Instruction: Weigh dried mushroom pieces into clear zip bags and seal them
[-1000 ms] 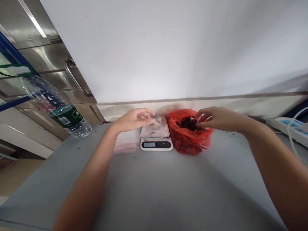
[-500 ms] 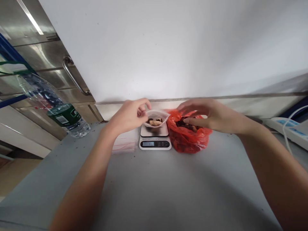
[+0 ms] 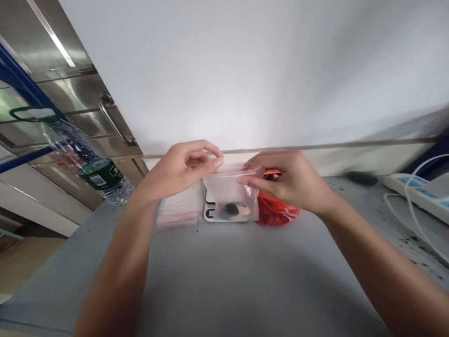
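Observation:
A clear zip bag (image 3: 229,187) with a red line along its top hangs between my two hands, in front of the scale. Dark and pale dried pieces (image 3: 233,210) lie at its bottom. My left hand (image 3: 191,164) pinches the bag's upper left corner between thumb and finger. On the other side my right hand (image 3: 280,178) grips the upper right part, thumb in front. Behind the bag, the digital kitchen scale (image 3: 209,216) is mostly covered. A red plastic bag (image 3: 280,209) with dark contents stands right of the scale, partly hidden by my right hand.
Flat zip bags (image 3: 178,213) lie stacked left of the scale. A large plastic bottle (image 3: 101,175) with a green label stands at the left. A white power strip (image 3: 417,187) with a cable and dark crumbs are at the right. A wall (image 3: 245,84) rises behind the table.
The zip bag has been lifted off the scale and now hangs upright in front of it. My right hand has moved left from over the red bag and taken hold of the zip bag.

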Motion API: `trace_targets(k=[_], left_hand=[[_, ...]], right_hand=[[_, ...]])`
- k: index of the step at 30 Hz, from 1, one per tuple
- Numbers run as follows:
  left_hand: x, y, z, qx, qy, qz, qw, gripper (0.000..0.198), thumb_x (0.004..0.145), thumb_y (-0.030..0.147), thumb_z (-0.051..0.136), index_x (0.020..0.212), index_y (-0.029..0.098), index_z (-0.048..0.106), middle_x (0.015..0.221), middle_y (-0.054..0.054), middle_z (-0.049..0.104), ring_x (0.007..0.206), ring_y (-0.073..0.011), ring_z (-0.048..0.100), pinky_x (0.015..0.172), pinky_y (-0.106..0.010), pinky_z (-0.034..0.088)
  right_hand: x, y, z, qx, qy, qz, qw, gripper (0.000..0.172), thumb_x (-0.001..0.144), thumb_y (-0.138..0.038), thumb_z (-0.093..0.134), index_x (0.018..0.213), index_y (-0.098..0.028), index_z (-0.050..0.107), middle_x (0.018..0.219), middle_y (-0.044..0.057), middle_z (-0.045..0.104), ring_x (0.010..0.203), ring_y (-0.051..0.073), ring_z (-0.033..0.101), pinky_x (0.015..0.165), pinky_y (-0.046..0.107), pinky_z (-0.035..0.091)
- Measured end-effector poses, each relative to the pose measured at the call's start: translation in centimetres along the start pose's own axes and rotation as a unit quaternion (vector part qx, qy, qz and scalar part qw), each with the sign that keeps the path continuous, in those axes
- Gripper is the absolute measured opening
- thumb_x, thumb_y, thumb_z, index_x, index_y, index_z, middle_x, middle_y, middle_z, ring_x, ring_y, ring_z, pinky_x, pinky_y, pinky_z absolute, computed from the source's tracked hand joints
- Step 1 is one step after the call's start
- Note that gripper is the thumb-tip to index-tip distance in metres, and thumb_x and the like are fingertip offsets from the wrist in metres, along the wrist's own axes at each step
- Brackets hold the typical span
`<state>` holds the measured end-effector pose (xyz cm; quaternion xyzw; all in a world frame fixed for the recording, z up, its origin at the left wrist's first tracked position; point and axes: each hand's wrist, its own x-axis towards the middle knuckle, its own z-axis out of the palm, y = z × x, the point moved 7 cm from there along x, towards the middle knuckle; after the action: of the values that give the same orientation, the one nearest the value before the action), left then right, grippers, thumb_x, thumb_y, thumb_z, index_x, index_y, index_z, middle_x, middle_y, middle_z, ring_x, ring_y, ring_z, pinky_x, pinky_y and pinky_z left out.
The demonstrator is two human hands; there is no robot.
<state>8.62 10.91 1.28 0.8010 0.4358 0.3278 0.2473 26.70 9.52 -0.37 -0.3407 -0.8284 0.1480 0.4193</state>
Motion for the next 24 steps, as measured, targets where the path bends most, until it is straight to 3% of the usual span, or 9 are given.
trace_targets(k=[4,10,14,20,24], left_hand=[[-0.2,0.5,-0.3,-0.045,-0.023,0.018,0.999,0.021,0.077,0.033,0.078,0.094,0.021,0.075,0.087,-0.004,0.073,0.083,-0.0178,0.069,0.077,-0.026,0.054],[-0.2,0.3,-0.5,-0.061,-0.024,0.009,0.998,0.026,0.077,0.035,0.077,0.095,0.017,0.074,0.08,-0.002,0.071,0.074,-0.0141,0.065,0.073,-0.027,0.056],[0.1,0.0,-0.2,-0.06,-0.03,0.005,0.998,0.022,0.079,0.038,0.074,0.075,0.016,0.071,0.073,-0.002,0.07,0.069,-0.0134,0.064,0.071,-0.026,0.054],[0.1,0.7,0.3,-0.057,-0.044,0.032,0.997,0.018,0.084,0.034,0.07,0.082,0.017,0.076,0.078,-0.002,0.074,0.072,-0.0135,0.065,0.07,-0.024,0.053],[0.2,0.7,0.4,-0.042,-0.023,0.032,0.998,0.018,0.084,0.033,0.071,0.08,0.017,0.076,0.077,-0.002,0.074,0.072,-0.0136,0.065,0.07,-0.025,0.052]], right_hand=[[-0.1,0.2,-0.8,0.088,0.023,0.085,0.992,0.029,0.082,-0.047,0.074,0.071,-0.021,0.067,0.067,0.002,0.07,0.061,0.017,0.062,0.056,0.031,0.052],[-0.1,-0.3,-1.2,0.192,0.029,0.058,0.979,0.032,0.075,-0.045,0.081,0.072,-0.02,0.063,0.072,0.003,0.066,0.058,0.014,0.057,0.05,0.029,0.049],[-0.1,-0.2,-1.5,0.201,0.019,0.063,0.977,0.028,0.076,-0.037,0.08,0.072,-0.02,0.059,0.074,0.004,0.067,0.059,0.014,0.057,0.05,0.028,0.049],[-0.2,0.3,-2.1,0.201,0.007,0.089,0.975,0.031,0.074,-0.039,0.082,0.069,-0.02,0.058,0.07,0.002,0.065,0.054,0.012,0.055,0.044,0.025,0.041],[-0.2,1.3,-2.4,0.2,0.014,0.109,0.974,0.038,0.069,-0.046,0.086,0.067,-0.02,0.057,0.067,0.001,0.063,0.054,0.012,0.053,0.044,0.026,0.04]])
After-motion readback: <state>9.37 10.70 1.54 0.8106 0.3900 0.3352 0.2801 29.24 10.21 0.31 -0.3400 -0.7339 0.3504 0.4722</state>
